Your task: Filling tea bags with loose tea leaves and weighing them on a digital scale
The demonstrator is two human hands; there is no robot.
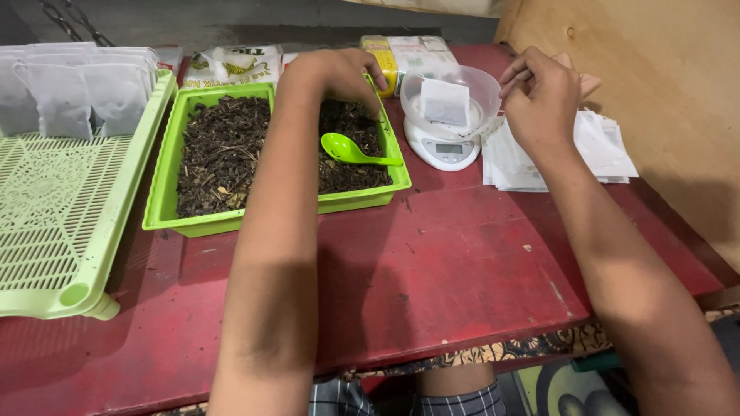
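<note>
Pale rack [54, 231] with filled sachets [77, 92] stood at far left of the red worktop [432, 262]; beside it, green tray [166, 192] of dried leaf. Left hand [335, 73] curled, fingers down in the leaf at the tray's far edge, hold not visible; spoon [351, 150] lay just nearer, handle pointing right. Right hand [543, 96] pinched an empty sachet [590, 81] above the stack [605, 150], right of the scale bowl [462, 81].

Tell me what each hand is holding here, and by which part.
Left hand rests in the dried leaves of the green tray; any grip is hidden. Right hand seems to pinch something over the empty sachets; unclear what.
</note>
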